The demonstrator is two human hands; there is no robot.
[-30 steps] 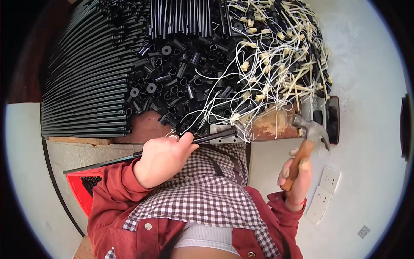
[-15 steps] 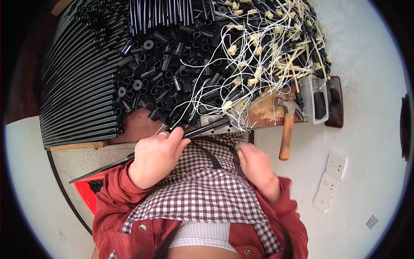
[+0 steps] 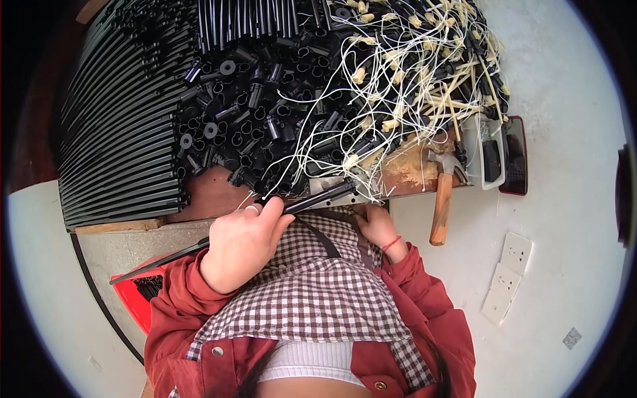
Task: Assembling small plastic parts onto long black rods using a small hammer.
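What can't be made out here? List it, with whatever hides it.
All in the head view:
- Black tube: middle stretch, hidden by the left hand.
- Right hand: fingertips, and anything they hold, hidden behind the hand itself.
- Red bin: partly covered by the left sleeve.
- Upper black rods: far ends cut off by the top edge.

Tube: black
Rods: black
Cords: white
Connectors: cream
Hammer: grey head, orange-brown handle
Apron: brown-and-white check
Sleeves: brick red
Bin: red
Surface: reddish brown
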